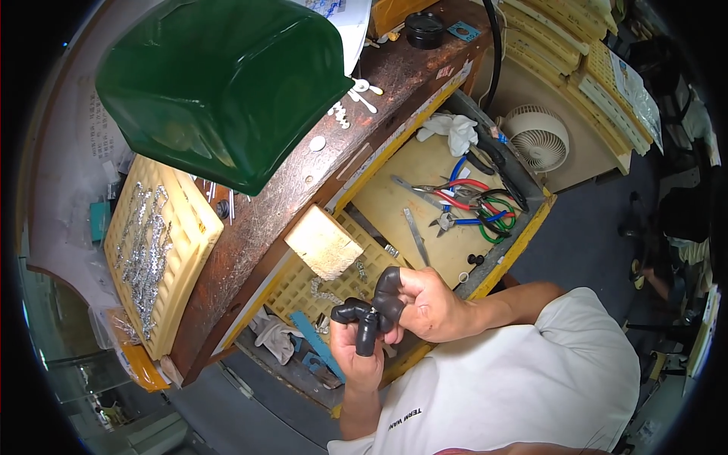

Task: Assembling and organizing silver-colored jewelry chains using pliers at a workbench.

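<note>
Black finger covers sit on several fingertips of both my hands. My left hand (pixel 360 350) is closed in a pinch below the wooden block (pixel 326 244). From the right, my right hand (pixel 431 305) meets it, its thumb and forefinger pressed together. Between the fingertips is a tiny shiny piece, too small and covered to name. Under the block lies a cream lattice tray (pixel 292 287) with a short length of silver chain (pixel 326 293) on it. Farther left, many silver chains (pixel 145 254) are spread over another cream tray (pixel 199 231).
A large green lampshade (pixel 220 91) overhangs the brown bench (pixel 284 178). The open drawer (pixel 523 241) to the right holds pliers (pixel 462 216), a metal file-like strip (pixel 416 236) and a white glove (pixel 451 133). Beyond it stand a fan (pixel 537 138) and stacked cream trays (pixel 561 45).
</note>
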`<state>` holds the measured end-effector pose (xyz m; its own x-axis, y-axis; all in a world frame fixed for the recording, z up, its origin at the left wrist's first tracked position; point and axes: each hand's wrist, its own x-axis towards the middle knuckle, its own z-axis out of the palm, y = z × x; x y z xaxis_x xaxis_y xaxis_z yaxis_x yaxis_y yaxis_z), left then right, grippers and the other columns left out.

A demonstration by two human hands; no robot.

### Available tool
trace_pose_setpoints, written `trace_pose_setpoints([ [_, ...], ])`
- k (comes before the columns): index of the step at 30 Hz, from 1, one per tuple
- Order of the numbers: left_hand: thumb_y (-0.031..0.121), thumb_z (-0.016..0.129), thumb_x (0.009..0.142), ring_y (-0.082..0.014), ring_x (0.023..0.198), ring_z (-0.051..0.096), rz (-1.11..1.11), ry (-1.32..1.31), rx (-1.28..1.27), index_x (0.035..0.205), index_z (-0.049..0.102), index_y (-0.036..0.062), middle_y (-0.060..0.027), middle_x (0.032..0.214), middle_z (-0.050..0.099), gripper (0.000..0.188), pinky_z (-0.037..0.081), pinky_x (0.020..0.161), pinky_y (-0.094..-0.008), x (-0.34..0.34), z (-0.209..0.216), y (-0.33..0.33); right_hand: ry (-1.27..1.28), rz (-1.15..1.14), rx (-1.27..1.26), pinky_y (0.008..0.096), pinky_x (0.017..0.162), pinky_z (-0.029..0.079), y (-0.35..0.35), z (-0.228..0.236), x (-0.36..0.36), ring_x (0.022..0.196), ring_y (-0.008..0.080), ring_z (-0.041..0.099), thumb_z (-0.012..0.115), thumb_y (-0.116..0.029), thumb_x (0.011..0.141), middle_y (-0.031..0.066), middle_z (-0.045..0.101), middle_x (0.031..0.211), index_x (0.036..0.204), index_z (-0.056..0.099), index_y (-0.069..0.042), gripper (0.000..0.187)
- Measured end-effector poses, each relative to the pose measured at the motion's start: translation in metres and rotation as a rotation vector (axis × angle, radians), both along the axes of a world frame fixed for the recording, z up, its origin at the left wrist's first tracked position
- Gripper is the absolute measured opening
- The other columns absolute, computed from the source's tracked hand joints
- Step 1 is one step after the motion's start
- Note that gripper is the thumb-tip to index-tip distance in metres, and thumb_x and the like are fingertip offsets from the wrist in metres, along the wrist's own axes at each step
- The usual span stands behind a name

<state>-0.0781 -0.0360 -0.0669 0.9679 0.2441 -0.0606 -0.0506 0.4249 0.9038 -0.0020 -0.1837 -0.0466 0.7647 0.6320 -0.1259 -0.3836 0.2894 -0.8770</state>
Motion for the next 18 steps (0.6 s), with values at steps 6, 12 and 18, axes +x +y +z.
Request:
trace_pose_setpoints([
  [6,0.01,0.053,0.101,-0.0158,0.064,0.057,-0.038,0.033,0.029,0.107,0.046,0.0007,-0.0132,0.087,0.06,0.013,0.049,0.056,-0.0292,-0.001,-0.001,0.007,0.0,0.057,0.0,0.0253,0.065,0.058,-0.002,-0.003,0.003,0.071,0.0114,0.067,0.055,-0.004,0.099,0.0077,0.066,0.081,0.098,0.054,0.001,0.005],
  [12,0.01,0.053,0.101,-0.0138,0.063,0.055,-0.024,-0.001,0.048,0.107,0.047,0.0013,-0.0108,0.085,0.058,0.012,0.047,0.055,-0.0289,0.001,0.0,0.003,0.0,0.021,0.02,0.0259,0.065,0.059,-0.001,-0.002,-0.001,0.072,0.0118,0.068,0.055,-0.007,0.1,0.0083,0.067,0.082,0.1,0.052,0.001,0.008],
  [18,0.012,0.052,0.101,-0.0175,0.075,0.054,-0.078,-0.064,-0.097,0.105,0.046,0.0012,-0.0109,0.084,0.052,0.012,0.052,0.069,-0.0341,0.004,0.016,-0.002,-0.064,-0.155,0.114,0.0288,0.067,0.06,-0.005,-0.007,0.008,0.074,0.0158,0.07,0.051,-0.017,0.105,0.0108,0.067,0.084,0.105,0.047,0.0,0.018],
])
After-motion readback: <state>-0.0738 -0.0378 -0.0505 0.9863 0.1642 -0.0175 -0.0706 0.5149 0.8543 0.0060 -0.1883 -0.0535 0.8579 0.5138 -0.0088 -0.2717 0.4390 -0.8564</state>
